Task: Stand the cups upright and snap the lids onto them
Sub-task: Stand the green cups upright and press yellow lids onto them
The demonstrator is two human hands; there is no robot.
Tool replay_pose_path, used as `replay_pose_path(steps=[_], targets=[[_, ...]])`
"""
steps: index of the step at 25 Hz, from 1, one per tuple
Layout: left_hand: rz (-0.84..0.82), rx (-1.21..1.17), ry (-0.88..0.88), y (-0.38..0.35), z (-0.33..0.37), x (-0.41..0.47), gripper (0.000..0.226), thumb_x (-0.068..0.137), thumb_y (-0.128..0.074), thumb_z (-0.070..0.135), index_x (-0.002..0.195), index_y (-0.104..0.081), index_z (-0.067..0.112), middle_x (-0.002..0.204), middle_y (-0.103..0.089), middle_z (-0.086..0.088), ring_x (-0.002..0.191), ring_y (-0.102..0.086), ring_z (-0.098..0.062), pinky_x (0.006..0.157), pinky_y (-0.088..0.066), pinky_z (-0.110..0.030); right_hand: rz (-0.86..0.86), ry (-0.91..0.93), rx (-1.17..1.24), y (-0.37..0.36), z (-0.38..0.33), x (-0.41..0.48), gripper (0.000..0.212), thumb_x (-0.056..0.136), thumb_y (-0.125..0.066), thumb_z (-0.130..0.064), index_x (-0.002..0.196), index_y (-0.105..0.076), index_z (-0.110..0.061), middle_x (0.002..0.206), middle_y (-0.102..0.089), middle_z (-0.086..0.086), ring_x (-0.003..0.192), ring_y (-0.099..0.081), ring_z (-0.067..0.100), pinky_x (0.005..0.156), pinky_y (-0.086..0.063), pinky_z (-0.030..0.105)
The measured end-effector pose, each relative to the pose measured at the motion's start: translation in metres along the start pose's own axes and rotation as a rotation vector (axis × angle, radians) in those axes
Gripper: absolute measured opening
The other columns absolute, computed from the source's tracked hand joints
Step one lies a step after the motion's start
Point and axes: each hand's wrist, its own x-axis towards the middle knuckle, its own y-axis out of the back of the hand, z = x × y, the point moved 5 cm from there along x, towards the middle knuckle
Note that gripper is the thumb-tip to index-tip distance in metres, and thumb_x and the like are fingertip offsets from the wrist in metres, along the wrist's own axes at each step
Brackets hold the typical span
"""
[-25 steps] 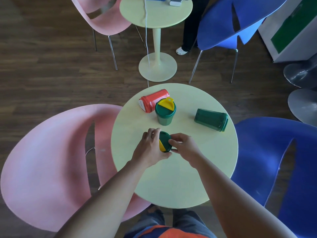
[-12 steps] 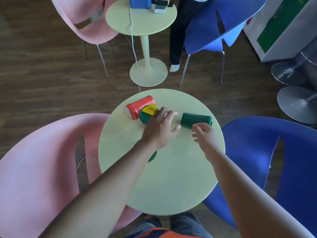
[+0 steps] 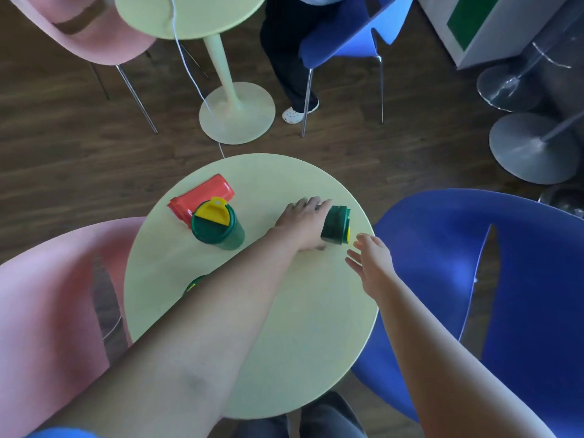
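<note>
On the round pale-green table a green cup lies on its side near the right edge. My left hand reaches across and wraps around its left end. Just to the right and nearer me, my right hand hovers with its fingers spread and holds nothing. A second green cup stands upright at the left with a green and yellow lid on it. Behind it a red cup lies on its side. A loose green and yellow lid peeks out from under my left forearm.
A pink chair stands at the table's left and a blue chair at its right. Beyond are a second small table with a white cable, another person's legs and metal stool bases.
The loose lid left my hands and now lies on the table. My left hand went past the upright cup to the lying green cup and closed around it. My right hand stays open beside it.
</note>
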Motion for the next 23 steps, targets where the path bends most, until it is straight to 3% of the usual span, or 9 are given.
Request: replay_pose_path(steps=[2, 6, 9, 11, 14, 19, 23], targets=[[0.020, 0.086, -0.020, -0.012, 0.002, 0.011, 0.098, 0.073, -0.075, 0.035, 0.151, -0.019, 0.023, 0.152, -0.035, -0.004, 0.136, -0.036, -0.030, 0.108, -0.032, -0.045, -0.020, -0.028, 0.038, -0.004, 0.003, 0.008, 0.017, 0.098, -0.051, -0.022, 0.113, -0.054, -0.015, 0.120, -0.057, 0.007, 0.110, -0.061, 0.025, 0.093, -0.052, 0.035], [0.203, 0.059, -0.015, -0.011, 0.003, 0.014, 0.076, 0.080, -0.070, 0.026, 0.145, -0.031, 0.020, 0.143, -0.047, -0.005, 0.128, -0.045, -0.031, 0.103, -0.034, -0.043, -0.018, -0.013, 0.072, -0.007, 0.002, 0.014, 0.019, 0.098, -0.052, -0.020, 0.115, -0.057, -0.012, 0.120, -0.060, 0.010, 0.109, -0.062, 0.023, 0.086, -0.053, 0.034], [0.284, -0.295, -0.001, -0.012, -0.001, -0.006, 0.081, 0.079, -0.077, 0.026, 0.147, -0.033, 0.016, 0.147, -0.046, -0.006, 0.134, -0.041, -0.030, 0.109, -0.033, -0.043, -0.051, 0.024, 0.114, -0.004, -0.004, 0.010, 0.029, 0.096, -0.057, -0.025, 0.122, -0.059, -0.012, 0.124, -0.060, 0.008, 0.111, -0.061, 0.023, 0.084, -0.055, 0.035], [0.299, -0.647, 0.046, -0.015, -0.004, -0.029, 0.085, 0.074, -0.081, 0.024, 0.146, -0.036, 0.018, 0.145, -0.050, -0.005, 0.133, -0.043, -0.027, 0.110, -0.037, -0.043, -0.211, 0.008, 0.132, -0.007, -0.008, -0.002, 0.035, 0.093, -0.061, -0.034, 0.124, -0.060, -0.019, 0.128, -0.059, 0.004, 0.117, -0.058, 0.023, 0.091, -0.055, 0.044], [0.250, -0.822, 0.054, -0.025, -0.008, -0.071, 0.084, 0.067, -0.085, 0.026, 0.140, -0.042, 0.020, 0.130, -0.062, -0.002, 0.121, -0.055, -0.024, 0.099, -0.048, -0.041, -0.444, -0.002, 0.049, -0.016, -0.009, -0.032, 0.029, 0.092, -0.064, -0.031, 0.119, -0.064, -0.020, 0.123, -0.063, 0.006, 0.115, -0.063, 0.028, 0.092, -0.055, 0.052], [0.116, -0.692, 0.059, -0.023, -0.029, -0.132, 0.080, 0.073, -0.083, 0.033, 0.140, -0.040, 0.024, 0.136, -0.057, -0.001, 0.123, -0.053, -0.020, 0.097, -0.045, -0.033, -0.474, 0.072, -0.087, -0.030, 0.017, -0.071, 0.037, 0.089, -0.070, -0.020, 0.124, -0.058, -0.014, 0.120, -0.067, 0.011, 0.109, -0.067, 0.029, 0.087, -0.058, 0.047], [0.145, -0.465, 0.083, -0.008, -0.051, -0.174, 0.071, 0.083, -0.074, 0.036, 0.144, -0.040, 0.023, 0.138, -0.056, -0.003, 0.126, -0.048, -0.023, 0.098, -0.041, -0.033, -0.381, 0.126, -0.120, -0.042, 0.041, -0.096, 0.037, 0.087, -0.073, -0.019, 0.119, -0.055, -0.015, 0.120, -0.066, 0.012, 0.108, -0.067, 0.026, 0.082, -0.059, 0.041]])
